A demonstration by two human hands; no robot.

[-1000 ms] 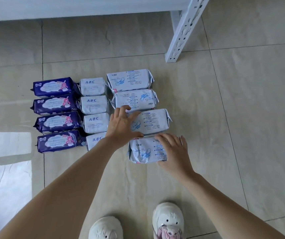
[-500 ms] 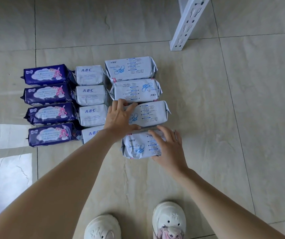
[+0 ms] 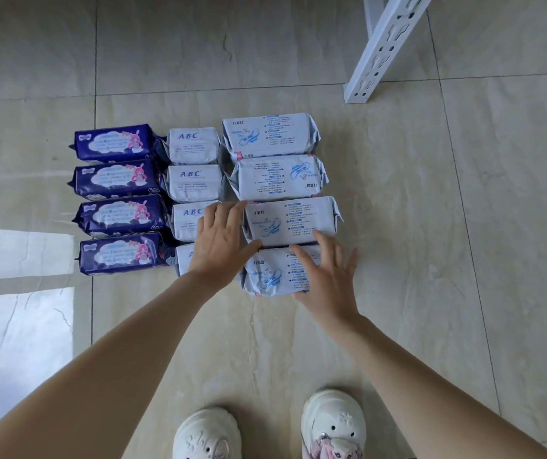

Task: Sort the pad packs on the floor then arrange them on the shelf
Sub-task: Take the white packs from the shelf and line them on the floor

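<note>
Both hands [image 3: 220, 240] (fingers straight) on packs [image 3: 293, 221]

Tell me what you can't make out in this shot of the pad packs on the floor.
Head view only:
- Nearest ABC pack: mostly covered by the left hand; only its first letter shows.
- Nearest pale blue pack: right end hidden under the right hand.
- Shelf: only one white leg shows; the rest is cut off by the top edge.
- Small print on all packs: too small to read.
- Shoes: cut off by the bottom edge.
</note>
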